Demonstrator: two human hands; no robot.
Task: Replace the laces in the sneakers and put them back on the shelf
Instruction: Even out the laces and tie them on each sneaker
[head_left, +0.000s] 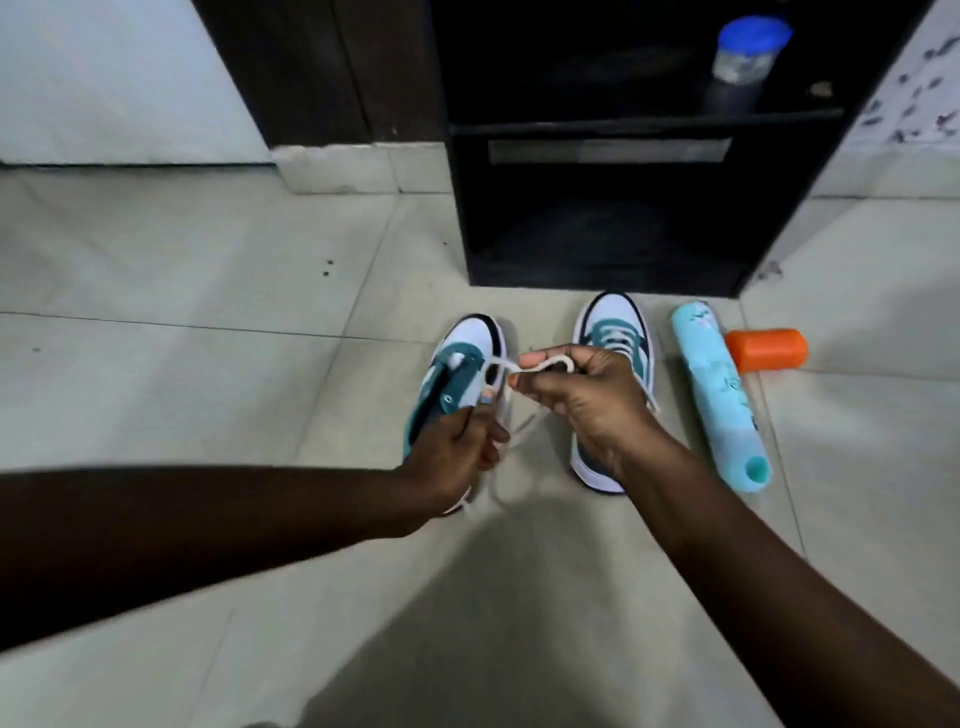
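- Where the pale tiled floor (156, 291) meets the wall, a dark shelf unit (613, 208) stands open-fronted; its lower bay sits just behind the shoes; a clear jar with a blue lid (748, 49) rests on its upper board.
- A light blue cylinder (719, 400) lies on the floor to the right of the shoes, an orange capped bottle (766, 349) beside its far end.
- The right sneaker (618, 332), white and teal with its lace threaded, stands flat on the floor in front of the shelf unit, partly hidden by the right hand.
- The left sneaker (457, 374) is tipped on its side, toe toward the shelf unit; the left hand (457, 457) grips it round the heel end, fingers curled.
- The right hand (582, 389) pinches the white lace (498, 366) between thumb and fingers, its other fingers curled in; the lace runs from the left sneaker's eyelets to that pinch, and loose lengths trail down between the two hands.
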